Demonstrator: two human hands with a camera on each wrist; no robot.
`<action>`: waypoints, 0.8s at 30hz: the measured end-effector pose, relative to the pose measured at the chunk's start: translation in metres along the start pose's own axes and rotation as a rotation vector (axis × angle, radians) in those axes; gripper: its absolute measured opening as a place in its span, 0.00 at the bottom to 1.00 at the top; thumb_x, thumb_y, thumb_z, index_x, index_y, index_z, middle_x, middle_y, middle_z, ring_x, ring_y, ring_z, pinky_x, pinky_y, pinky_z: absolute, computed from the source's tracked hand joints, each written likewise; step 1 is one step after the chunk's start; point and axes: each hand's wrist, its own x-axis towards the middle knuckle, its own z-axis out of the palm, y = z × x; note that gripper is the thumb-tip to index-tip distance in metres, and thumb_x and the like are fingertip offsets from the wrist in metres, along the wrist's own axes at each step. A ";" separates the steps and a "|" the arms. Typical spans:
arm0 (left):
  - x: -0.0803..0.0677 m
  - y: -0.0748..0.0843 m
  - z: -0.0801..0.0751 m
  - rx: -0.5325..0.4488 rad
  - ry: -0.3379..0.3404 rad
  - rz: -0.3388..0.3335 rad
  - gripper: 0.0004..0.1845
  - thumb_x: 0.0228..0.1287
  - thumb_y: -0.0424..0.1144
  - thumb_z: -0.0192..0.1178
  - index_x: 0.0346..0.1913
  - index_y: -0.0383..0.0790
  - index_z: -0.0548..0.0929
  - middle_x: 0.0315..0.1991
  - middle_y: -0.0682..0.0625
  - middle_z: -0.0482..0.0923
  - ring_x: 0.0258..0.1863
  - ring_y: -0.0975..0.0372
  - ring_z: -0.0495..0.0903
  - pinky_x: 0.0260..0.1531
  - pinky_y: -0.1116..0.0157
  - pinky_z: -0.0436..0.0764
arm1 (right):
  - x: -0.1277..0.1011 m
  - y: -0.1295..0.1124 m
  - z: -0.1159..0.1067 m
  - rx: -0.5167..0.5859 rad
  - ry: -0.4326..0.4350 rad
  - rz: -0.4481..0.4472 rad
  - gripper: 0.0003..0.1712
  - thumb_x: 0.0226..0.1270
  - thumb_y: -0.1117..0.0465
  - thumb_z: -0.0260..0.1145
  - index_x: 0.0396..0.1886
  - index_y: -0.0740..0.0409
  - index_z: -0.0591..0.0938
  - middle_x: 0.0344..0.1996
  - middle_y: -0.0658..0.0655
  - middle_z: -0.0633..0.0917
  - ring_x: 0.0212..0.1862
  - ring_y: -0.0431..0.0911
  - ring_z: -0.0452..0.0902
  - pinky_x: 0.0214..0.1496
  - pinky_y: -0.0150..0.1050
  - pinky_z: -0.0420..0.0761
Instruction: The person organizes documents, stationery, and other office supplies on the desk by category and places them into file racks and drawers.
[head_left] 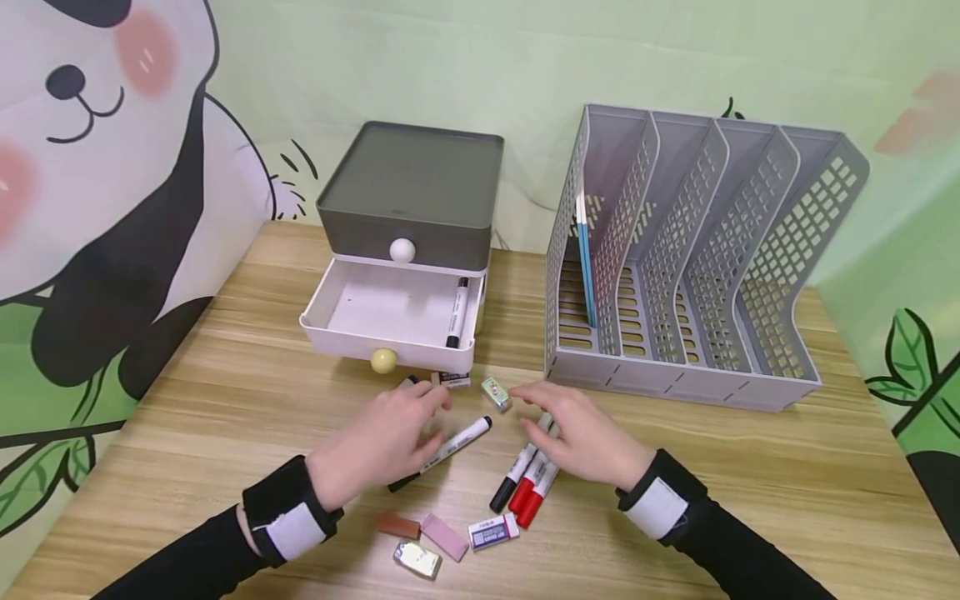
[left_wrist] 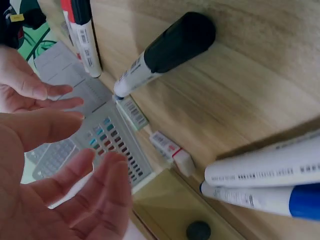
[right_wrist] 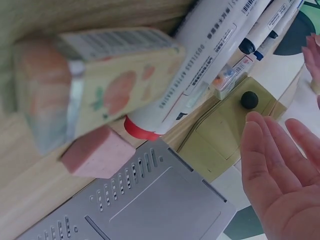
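The black-capped marker (head_left: 450,447) lies on the wooden desk (head_left: 750,467) in front of the open white drawer (head_left: 390,312), and your left hand (head_left: 382,442) hovers over its near end with fingers loosely spread, holding nothing. Your right hand (head_left: 581,437), fingers relaxed and apart, hovers right of that marker over three more markers (head_left: 525,483). A small eraser (head_left: 496,393) sits between your fingertips, nearer the drawer.

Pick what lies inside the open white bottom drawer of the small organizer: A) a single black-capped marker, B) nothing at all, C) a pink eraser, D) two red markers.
A: in the head view the open drawer holds one black-capped marker along its right side, while the erasers and red markers lie out on the table.
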 end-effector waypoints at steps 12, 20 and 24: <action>0.000 0.002 0.013 0.010 -0.117 -0.054 0.16 0.54 0.37 0.70 0.43 0.37 0.78 0.36 0.46 0.79 0.27 0.59 0.77 0.29 0.60 0.78 | -0.001 0.001 0.001 0.015 -0.011 -0.007 0.22 0.66 0.65 0.64 0.59 0.67 0.77 0.55 0.62 0.81 0.55 0.53 0.79 0.55 0.48 0.78; 0.002 0.002 0.020 -0.020 -0.158 -0.090 0.12 0.53 0.33 0.70 0.36 0.37 0.77 0.28 0.47 0.76 0.23 0.59 0.75 0.22 0.61 0.75 | -0.001 0.002 0.002 0.016 -0.017 0.009 0.22 0.66 0.65 0.64 0.60 0.67 0.77 0.55 0.62 0.81 0.56 0.53 0.78 0.57 0.48 0.77; 0.002 0.002 0.024 -0.023 -0.177 -0.103 0.11 0.52 0.31 0.70 0.32 0.40 0.76 0.25 0.50 0.74 0.22 0.61 0.73 0.20 0.63 0.74 | -0.001 0.003 0.002 0.011 -0.019 0.010 0.22 0.66 0.65 0.64 0.59 0.67 0.77 0.55 0.62 0.81 0.55 0.53 0.79 0.56 0.49 0.78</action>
